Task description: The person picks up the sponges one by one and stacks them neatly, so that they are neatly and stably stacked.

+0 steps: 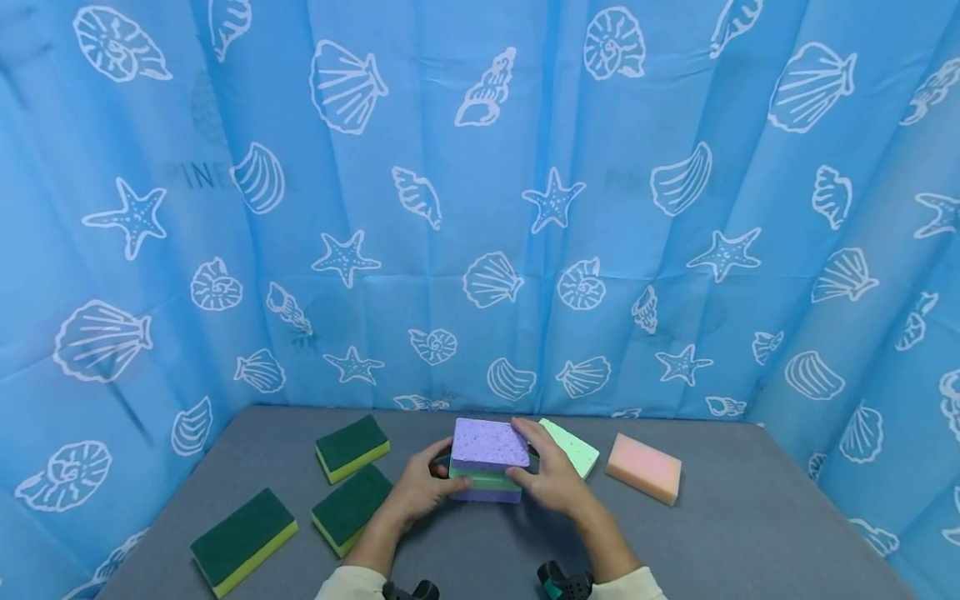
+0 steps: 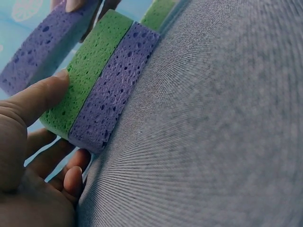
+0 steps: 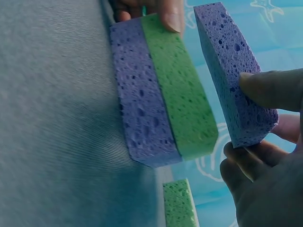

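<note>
My right hand [image 1: 557, 477] grips a purple sponge [image 1: 491, 442] by its right end, thumb on the near side. In the right wrist view, a gap shows between this purple sponge [image 3: 232, 71] and the green sponge [image 3: 182, 94] below it. That green sponge lies flat on a second purple sponge [image 3: 142, 104], which rests on the grey table; their edges are nearly lined up. My left hand [image 1: 416, 487] holds the left end of the green sponge [image 2: 87, 75], its thumb against the near face and its fingers around the far end, partly hidden.
Another light green sponge [image 1: 573, 450] lies just behind my right hand, with a peach sponge [image 1: 643, 468] farther right. Three green-and-yellow scouring sponges lie at the left, the nearest one [image 1: 243, 537] close to the front. A blue shell-print curtain [image 1: 450, 208] hangs behind the grey table [image 1: 720, 533].
</note>
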A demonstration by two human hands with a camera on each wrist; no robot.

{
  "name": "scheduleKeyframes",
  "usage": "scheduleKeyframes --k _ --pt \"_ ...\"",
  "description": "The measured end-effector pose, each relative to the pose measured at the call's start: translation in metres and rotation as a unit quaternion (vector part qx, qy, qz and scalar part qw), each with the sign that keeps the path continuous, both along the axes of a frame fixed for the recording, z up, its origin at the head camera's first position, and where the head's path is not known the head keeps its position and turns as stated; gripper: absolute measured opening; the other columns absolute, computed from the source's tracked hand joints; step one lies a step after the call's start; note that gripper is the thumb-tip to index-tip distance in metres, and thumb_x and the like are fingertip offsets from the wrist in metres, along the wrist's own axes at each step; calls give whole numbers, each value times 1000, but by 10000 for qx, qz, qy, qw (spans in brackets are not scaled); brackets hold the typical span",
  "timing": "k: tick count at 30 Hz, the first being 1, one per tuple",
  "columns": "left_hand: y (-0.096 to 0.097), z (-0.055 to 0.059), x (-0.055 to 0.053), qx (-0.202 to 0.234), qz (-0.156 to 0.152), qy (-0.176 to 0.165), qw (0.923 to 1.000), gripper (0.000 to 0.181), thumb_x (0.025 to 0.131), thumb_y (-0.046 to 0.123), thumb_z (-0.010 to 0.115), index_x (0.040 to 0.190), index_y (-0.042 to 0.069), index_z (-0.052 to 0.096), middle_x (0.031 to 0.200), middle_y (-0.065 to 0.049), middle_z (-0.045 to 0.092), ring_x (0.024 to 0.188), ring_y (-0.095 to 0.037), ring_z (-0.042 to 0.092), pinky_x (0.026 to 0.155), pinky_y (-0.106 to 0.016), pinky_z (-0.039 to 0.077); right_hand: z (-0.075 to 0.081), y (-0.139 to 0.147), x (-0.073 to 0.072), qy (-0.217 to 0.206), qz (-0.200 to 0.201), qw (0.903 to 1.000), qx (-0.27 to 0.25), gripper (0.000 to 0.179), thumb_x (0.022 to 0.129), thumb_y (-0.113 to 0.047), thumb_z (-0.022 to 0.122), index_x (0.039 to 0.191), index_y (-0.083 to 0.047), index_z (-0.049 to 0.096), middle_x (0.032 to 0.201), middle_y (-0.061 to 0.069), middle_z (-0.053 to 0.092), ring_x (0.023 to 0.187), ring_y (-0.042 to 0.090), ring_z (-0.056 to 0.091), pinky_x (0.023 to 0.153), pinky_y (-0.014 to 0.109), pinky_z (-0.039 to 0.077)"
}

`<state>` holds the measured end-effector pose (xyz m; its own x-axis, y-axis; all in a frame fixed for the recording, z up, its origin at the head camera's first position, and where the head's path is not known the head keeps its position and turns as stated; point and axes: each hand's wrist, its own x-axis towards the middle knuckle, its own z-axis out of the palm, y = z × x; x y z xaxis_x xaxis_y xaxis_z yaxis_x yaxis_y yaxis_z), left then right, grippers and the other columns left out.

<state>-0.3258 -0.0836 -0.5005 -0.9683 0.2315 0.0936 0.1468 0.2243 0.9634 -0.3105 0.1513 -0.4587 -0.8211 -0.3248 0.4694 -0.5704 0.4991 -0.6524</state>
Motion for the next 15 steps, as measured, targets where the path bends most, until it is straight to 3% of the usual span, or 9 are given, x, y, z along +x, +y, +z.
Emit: scheduleKeyframes --k 9,15 --pt "1 1 1 -52 1 117 9999 77 78 16 83 143 3 44 94 -8 52 84 -23 46 65 -33 43 -4 -6 3 -343 -89 9992 195 67 81 1 73 141 4 44 140 17 45 129 36 41 103 54 32" --pt "0 -1 1 -131 44 82 9999 78 77 19 84 143 4 46 96 -8 53 84 -22 47 62 -30 44 -4 -6 4 -333 -145 9991 215 67 81 2 72 141 4 44 140 19 45 129 39 40 102 57 31"
